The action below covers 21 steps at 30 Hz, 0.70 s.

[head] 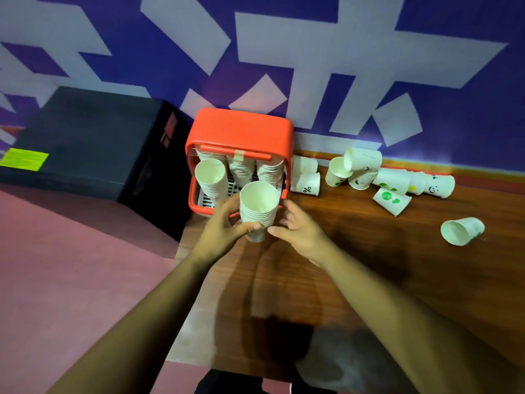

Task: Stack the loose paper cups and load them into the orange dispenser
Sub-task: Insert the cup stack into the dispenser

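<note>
A tall stack of white paper cups [259, 207] stands upright just in front of the orange dispenser [241, 132]. My left hand [224, 226] grips the stack low down, thumb across its base. My right hand [301, 228] hovers beside the stack on the right, fingers spread and relaxed, holding nothing. Inside the dispenser three more cup stacks [211, 176] lean against the back. Several loose cups [362, 172], some printed with green dots or pandas, lie tumbled on the wooden table to the right.
A single cup [461, 231] lies on its side at the far right of the wooden table [369, 265]. A black box [85, 143] sits left of the dispenser. The purple-and-white wall [312, 52] stands right behind the table.
</note>
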{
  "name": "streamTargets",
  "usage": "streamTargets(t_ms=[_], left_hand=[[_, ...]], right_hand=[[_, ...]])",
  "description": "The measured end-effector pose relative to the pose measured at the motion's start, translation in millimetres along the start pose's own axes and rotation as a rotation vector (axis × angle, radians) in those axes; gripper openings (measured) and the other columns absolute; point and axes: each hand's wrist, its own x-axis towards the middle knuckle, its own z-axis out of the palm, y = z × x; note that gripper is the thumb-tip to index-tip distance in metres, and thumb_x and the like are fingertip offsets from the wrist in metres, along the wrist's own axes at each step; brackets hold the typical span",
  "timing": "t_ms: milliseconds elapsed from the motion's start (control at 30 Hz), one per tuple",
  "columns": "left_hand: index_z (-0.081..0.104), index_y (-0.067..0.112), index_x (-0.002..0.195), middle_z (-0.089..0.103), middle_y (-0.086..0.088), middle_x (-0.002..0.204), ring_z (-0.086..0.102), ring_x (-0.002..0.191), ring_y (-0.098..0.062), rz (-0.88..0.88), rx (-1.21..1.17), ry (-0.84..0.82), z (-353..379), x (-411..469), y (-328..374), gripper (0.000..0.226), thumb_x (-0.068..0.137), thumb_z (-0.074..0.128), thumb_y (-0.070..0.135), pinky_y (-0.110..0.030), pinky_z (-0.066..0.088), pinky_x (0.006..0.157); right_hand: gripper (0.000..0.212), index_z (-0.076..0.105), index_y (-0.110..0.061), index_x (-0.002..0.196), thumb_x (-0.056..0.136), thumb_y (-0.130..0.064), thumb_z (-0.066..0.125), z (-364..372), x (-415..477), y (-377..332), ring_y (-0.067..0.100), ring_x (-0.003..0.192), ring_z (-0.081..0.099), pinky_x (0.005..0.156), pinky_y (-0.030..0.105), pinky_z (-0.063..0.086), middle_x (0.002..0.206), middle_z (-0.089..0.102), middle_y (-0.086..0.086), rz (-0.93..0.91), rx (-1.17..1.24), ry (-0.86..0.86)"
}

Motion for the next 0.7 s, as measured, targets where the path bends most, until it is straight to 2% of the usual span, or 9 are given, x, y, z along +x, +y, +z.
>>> streamTargets(t_ms=[67,133,200,267,367,467,533,633,700], left_hand=[[0.052,0.03,0.142,0.052,-0.001,0.133,0.052,0.125,-0.007,-0.02,0.081,0.03,-9,7,-6,0.075,0.075,0.085,0.038,-0.036,0.047,0.107],[0.048,0.026,0.146,0.05,-0.002,0.132,0.049,0.12,0.005,-0.014,0.18,0.067,-17,16,-12,0.079,0.077,0.084,0.036,-0.032,0.046,0.105],[0.046,0.026,0.146,0.05,0.004,0.139,0.048,0.126,0.002,0.013,0.19,0.068,-23,25,-16,0.076,0.08,0.083,0.03,-0.037,0.046,0.107],[0.044,0.032,0.142,0.05,0.01,0.143,0.049,0.132,-0.011,0.018,0.181,0.075,-28,34,-25,0.07,0.082,0.081,0.032,-0.044,0.046,0.108],[0.042,0.042,0.138,0.05,0.008,0.141,0.052,0.13,-0.014,-0.026,0.183,0.097,-32,41,-36,0.066,0.083,0.078,0.034,-0.045,0.047,0.107],[0.045,0.031,0.143,0.048,0.002,0.142,0.055,0.125,-0.012,-0.038,0.221,0.084,-31,46,-50,0.064,0.086,0.074,0.026,-0.042,0.049,0.105],[0.046,0.028,0.144,0.049,0.001,0.14,0.057,0.121,-0.012,-0.075,0.261,0.086,-29,49,-59,0.061,0.088,0.071,0.023,-0.041,0.051,0.103],[0.049,0.028,0.141,0.058,0.004,0.134,0.06,0.119,-0.014,-0.136,0.32,0.06,-24,52,-65,0.056,0.087,0.061,0.035,-0.042,0.053,0.099],[0.051,0.024,0.138,0.062,0.002,0.133,0.06,0.121,-0.016,-0.159,0.343,0.047,-22,53,-69,0.051,0.088,0.056,0.035,-0.044,0.053,0.098]], right_hand=[[0.073,0.038,-0.036,0.135,0.082,0.0,0.073,7,17,-2,0.008,0.123,0.047,0.097,0.018,0.044,0.134,0.05,-0.009,-0.044,-0.053,0.039],[0.069,0.045,-0.051,0.124,0.077,-0.013,0.078,15,32,-4,0.008,0.128,0.048,0.108,0.033,0.042,0.134,0.053,-0.012,-0.086,-0.098,0.101],[0.069,0.048,-0.059,0.122,0.07,-0.024,0.078,20,47,-1,0.01,0.13,0.048,0.108,0.044,0.043,0.137,0.055,-0.01,-0.134,-0.105,0.147],[0.073,0.047,-0.052,0.13,0.07,-0.024,0.077,24,60,-1,0.011,0.132,0.046,0.107,0.047,0.044,0.14,0.052,-0.011,-0.143,-0.136,0.191],[0.076,0.041,-0.039,0.14,0.077,-0.014,0.075,28,74,-1,0.012,0.134,0.044,0.108,0.046,0.043,0.143,0.048,-0.01,-0.12,-0.168,0.207],[0.074,0.04,-0.029,0.144,0.081,-0.009,0.074,29,88,8,0.012,0.13,0.046,0.108,0.045,0.043,0.139,0.05,-0.008,-0.096,-0.19,0.213],[0.072,0.041,-0.028,0.142,0.081,-0.009,0.073,31,96,16,0.012,0.128,0.049,0.108,0.045,0.043,0.137,0.053,-0.006,-0.091,-0.183,0.204],[0.07,0.041,-0.03,0.141,0.081,-0.014,0.072,33,105,29,0.012,0.126,0.051,0.107,0.046,0.044,0.136,0.054,-0.004,-0.054,-0.186,0.203],[0.069,0.039,-0.031,0.143,0.084,-0.013,0.071,35,108,29,0.013,0.126,0.051,0.106,0.044,0.045,0.137,0.053,-0.004,-0.026,-0.202,0.205]])
